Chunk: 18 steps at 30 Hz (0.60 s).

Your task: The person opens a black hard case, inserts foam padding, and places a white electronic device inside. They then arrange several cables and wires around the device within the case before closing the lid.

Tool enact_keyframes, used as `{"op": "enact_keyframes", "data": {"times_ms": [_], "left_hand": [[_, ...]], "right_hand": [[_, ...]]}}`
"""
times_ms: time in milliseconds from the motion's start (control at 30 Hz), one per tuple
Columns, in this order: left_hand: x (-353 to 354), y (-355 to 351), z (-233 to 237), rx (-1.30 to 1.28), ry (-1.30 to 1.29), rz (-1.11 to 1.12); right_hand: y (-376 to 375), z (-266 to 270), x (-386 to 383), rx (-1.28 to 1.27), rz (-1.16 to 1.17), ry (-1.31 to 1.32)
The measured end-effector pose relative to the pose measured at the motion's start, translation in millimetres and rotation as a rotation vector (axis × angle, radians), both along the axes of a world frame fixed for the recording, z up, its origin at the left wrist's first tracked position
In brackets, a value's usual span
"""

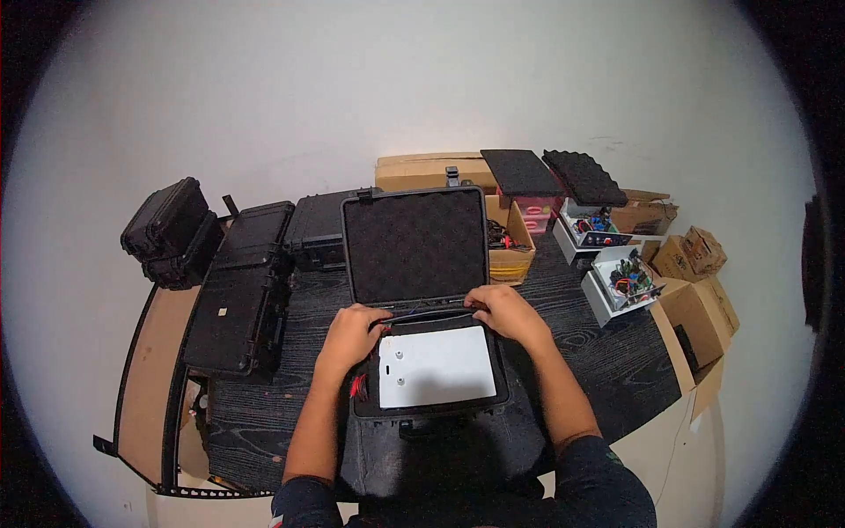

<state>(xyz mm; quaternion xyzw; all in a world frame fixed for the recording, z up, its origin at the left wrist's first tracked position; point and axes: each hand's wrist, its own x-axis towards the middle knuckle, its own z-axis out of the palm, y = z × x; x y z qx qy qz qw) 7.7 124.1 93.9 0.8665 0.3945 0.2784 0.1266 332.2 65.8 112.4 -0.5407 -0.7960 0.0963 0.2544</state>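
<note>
A black hard case (350, 255) stands with its lid up, showing dark egg-crate foam (418, 242) inside the lid. In its base lies a white rectangular panel (440, 370) with two small round fittings and a dark slot. Along the hinge side runs a thin black strip (429, 314), possibly a cable or foam edge. My left hand (356, 334) is closed at the strip's left end, and my right hand (509, 312) pinches it at the right. Fingertips of both are partly hidden. Red and black leads (359, 387) sit at the case's left edge.
Closed black cases (233, 308) stand at the left of the dark wood-grain table (246, 431). Behind the lid is a cardboard box (510, 264) of cables. To the right are white boxes of electronics (616, 299), foam sheets (585, 176) and an open carton (700, 321).
</note>
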Motion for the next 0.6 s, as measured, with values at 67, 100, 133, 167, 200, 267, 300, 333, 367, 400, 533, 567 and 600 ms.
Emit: {"op": "enact_keyframes", "data": {"times_ms": [67, 100, 133, 167, 200, 267, 300, 333, 367, 400, 533, 567, 600], "left_hand": [[-0.3, -1.0, 0.1, 0.004, 0.011, 0.001], [-0.2, -1.8, 0.1, 0.005, 0.016, 0.002], [0.9, -2.6, -1.5, 0.037, 0.031, 0.009], [3.4, -4.1, -4.0, 0.069, 0.045, 0.015], [7.0, -6.4, -2.4, 0.102, 0.06, 0.022], [11.2, -13.4, 1.3, 0.104, 0.069, -0.015], [13.5, -16.4, 3.6, 0.105, 0.074, -0.033], [15.5, -17.2, 3.0, 0.104, 0.093, -0.05], [17.0, -18.4, 1.9, 0.103, 0.112, -0.068], [18.3, -19.2, 0.6, 0.101, 0.132, -0.086], [18.6, -16.9, -4.1, 0.13, 0.176, -0.091], [18.4, -17.0, -4.1, 0.128, 0.183, -0.09], [18.4, -17.6, -3.8, 0.127, 0.19, -0.089]], "right_hand": [[0.2, -0.1, -1.9, 0.01, -0.024, -0.003], [1.5, -2.2, -3.0, 0.033, -0.038, -0.025], [2.8, -3.9, -3.6, 0.056, -0.051, -0.047], [3.5, -5.0, -3.1, 0.047, -0.043, -0.07], [4.2, -5.8, -2.2, 0.039, -0.034, -0.092], [3.4, -6.9, -1.2, 0.011, -0.024, -0.126], [1.3, -6.9, -1.6, -0.007, -0.024, -0.136], [-0.3, -6.2, -1.9, -0.026, -0.023, -0.146], [-1.8, -5.0, -2.6, -0.028, -0.028, -0.15], [-4.0, -1.9, -4.9, -0.031, -0.033, -0.155], [-5.2, -2.0, -12.0, -0.005, -0.057, -0.106], [-5.5, -2.1, -15.9, 0.045, -0.047, -0.09], [-6.3, -1.2, -21.6, 0.095, -0.037, -0.076]]}}
